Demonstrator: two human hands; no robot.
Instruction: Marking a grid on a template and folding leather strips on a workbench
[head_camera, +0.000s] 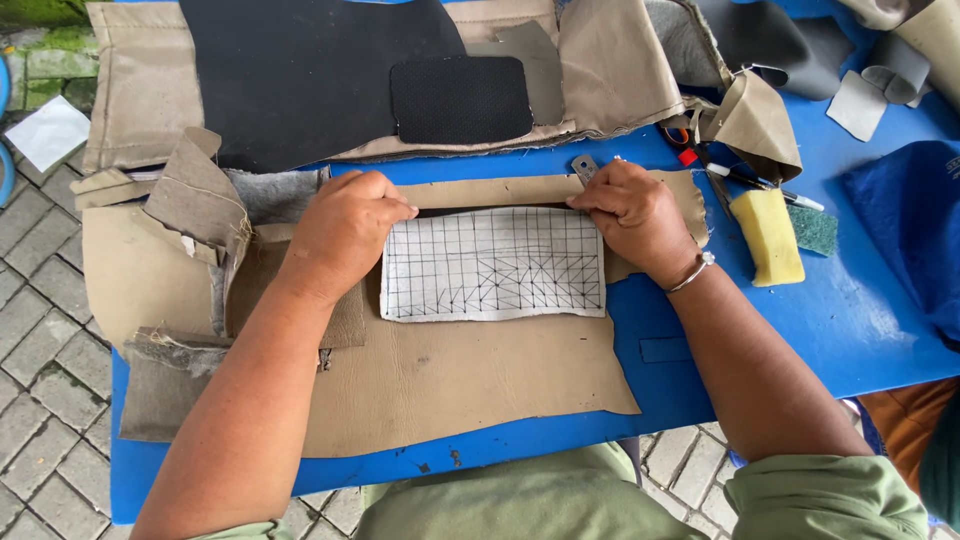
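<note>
Head view: one frame, looking down on a blue table (860, 330) with a paved floor (40, 340) beside it.
Nearest item: a large tan leather sheet (470, 385), laid flat toward the person from both hands, its long axis running left to right.
Worked piece: a white rectangular panel (493, 265) marked with a black grid and diagonal lines, lying flat on the tan leather sheet, directly between the two hands.
Panel axis: the long axis is set left to right, from one hand to the other; the short ends point at the hands, the long edges face the person and the far side.
Left hand (345, 230): closed over the panel's upper left corner, knuckles up, fingers curled down onto the edge; whether the corner is pinched or only pressed cannot be told.
Right hand (635, 215): fingertips pressed down at the panel's upper right corner, where a tan strip (490, 190) runs along the far long edge; a bangle is worn at the wrist.
Nearer hand: neither; both are touching the panel at opposite ends.
Right of the right hand: a yellow sponge (768, 237) with a green scouring pad (815, 229) just beside it, and a pen (765, 184) a little farther off.
Left of the left hand: folded tan scraps with grey backing (200, 200).
Beyond both hands: a small dark perforated patch (460, 98) resting on a black sheet (300, 70), over more tan material.
</note>
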